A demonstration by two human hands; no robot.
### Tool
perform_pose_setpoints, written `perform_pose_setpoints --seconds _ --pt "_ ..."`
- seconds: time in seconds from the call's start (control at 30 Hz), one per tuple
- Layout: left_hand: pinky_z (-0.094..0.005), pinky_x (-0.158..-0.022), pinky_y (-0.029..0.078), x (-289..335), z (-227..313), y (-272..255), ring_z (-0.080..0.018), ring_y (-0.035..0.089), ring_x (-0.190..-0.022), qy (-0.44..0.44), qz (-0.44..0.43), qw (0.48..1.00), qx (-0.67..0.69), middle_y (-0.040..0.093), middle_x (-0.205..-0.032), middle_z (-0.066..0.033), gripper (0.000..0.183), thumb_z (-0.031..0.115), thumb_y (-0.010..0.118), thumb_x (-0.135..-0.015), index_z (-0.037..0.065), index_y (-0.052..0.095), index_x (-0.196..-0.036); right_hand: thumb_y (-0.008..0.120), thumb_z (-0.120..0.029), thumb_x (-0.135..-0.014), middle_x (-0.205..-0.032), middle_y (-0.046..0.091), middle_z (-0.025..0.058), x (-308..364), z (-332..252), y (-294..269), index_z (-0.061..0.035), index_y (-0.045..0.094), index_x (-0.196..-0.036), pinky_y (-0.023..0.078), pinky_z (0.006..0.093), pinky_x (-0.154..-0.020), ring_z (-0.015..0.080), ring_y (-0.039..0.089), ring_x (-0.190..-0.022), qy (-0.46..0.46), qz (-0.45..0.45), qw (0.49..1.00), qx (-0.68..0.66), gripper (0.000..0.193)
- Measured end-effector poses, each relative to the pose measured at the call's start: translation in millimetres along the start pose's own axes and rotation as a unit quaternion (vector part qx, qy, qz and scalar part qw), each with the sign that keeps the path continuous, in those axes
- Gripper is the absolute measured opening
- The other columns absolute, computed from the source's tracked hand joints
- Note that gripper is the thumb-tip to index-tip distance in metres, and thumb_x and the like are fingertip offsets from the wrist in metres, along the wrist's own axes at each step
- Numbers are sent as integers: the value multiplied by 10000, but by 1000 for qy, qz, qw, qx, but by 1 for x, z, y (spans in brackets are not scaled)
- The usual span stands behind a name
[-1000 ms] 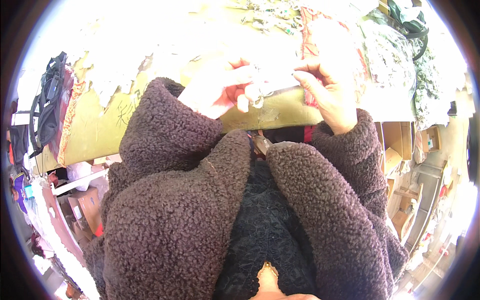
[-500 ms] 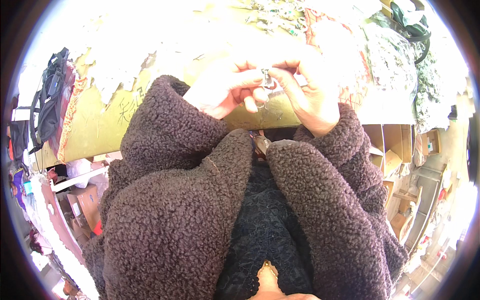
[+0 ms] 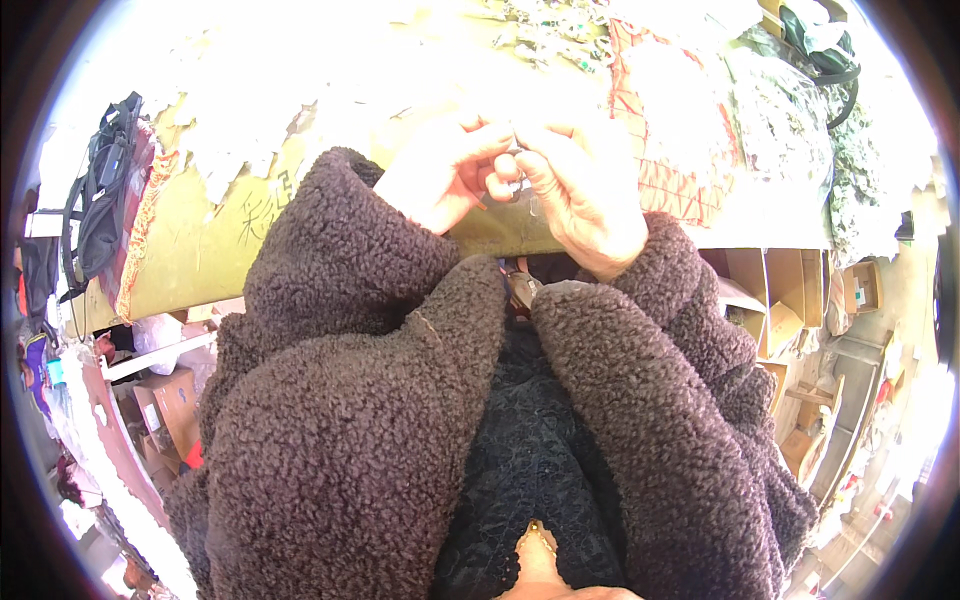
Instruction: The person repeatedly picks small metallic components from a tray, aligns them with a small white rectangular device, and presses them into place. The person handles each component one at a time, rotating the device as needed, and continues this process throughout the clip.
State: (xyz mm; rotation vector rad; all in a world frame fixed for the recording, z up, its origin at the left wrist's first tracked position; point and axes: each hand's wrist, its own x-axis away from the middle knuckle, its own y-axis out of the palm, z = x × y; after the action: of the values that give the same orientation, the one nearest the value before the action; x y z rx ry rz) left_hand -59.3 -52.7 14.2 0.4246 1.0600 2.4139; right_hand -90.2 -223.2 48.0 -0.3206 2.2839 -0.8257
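Over the table's near edge, my left hand [image 3: 440, 180] and my right hand [image 3: 590, 195] meet with fingertips almost touching. Between them is a small silvery piece [image 3: 516, 180], mostly covered by fingers and too small and washed out to name its kind. My left hand is closed, thumb and fingers pinched at the piece. The right hand pinches at the same spot with thumb and forefinger. Thick brown fleece sleeves cover both forearms. Glare hides much of the far side of the hands.
A yellowish table [image 3: 200, 255] with torn pale covering spans the front. Several small shiny pieces [image 3: 555, 35] lie farther back. To the right are a red-lined sheet [image 3: 670, 150] and a clear plastic bag [image 3: 785, 130]. A black bag [image 3: 105, 195] hangs left; cardboard boxes [image 3: 790, 290] stand below right.
My right hand has moved left and turned inward, closing in on the left hand's fingertips. The silvery piece, plainer before, is now mostly hidden by fingers.
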Motion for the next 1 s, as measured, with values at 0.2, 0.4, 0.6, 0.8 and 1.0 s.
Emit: perform_pose_setpoints --seconds 0.2,0.4,0.6,0.8,1.0 --pt "-217 -481 496 2 3 3 -123 590 -671 -18 -11 999 -30 606 -855 -65 171 101 559 -897 8 540 -1039 569 -71 -887 -992 605 97 -2 10 -22 -9 580 -1171 446 265 -715 149 540 -801 23 48 998 24 291" --pt "-195 -437 455 0 5 7 -111 568 -598 -9 -50 995 -89 645 -927 -115 357 172 600 -872 -17 528 -1166 624 -127 -832 -935 636 128 -12 14 -18 -24 622 -1085 493 322 -749 231 613 -831 44 7 998 47 274" --pt "-280 -606 514 2 5 -13 -164 564 -637 -44 15 998 -41 623 -874 -94 394 295 562 -890 -24 541 -1120 585 -125 -903 -957 627 25 -5 27 -21 -22 584 -1142 457 232 -710 87 541 -790 117 94 987 -61 260" --pt "-315 -658 463 8 23 -22 -201 529 -696 -5 -17 996 -87 561 -824 -88 377 280 550 -865 -43 540 -1060 588 -115 -893 -996 653 138 71 11 -33 9 626 -1058 488 288 -801 197 630 -873 151 -58 986 -43 210" --pt "-377 -560 485 59 28 -1 -220 575 -656 5 65 998 24 595 -847 -125 193 169 564 -845 12 623 -942 543 -193 -922 -998 650 142 120 -4 28 -4 635 -1028 476 312 -836 225 623 -887 107 -209 833 -501 236"
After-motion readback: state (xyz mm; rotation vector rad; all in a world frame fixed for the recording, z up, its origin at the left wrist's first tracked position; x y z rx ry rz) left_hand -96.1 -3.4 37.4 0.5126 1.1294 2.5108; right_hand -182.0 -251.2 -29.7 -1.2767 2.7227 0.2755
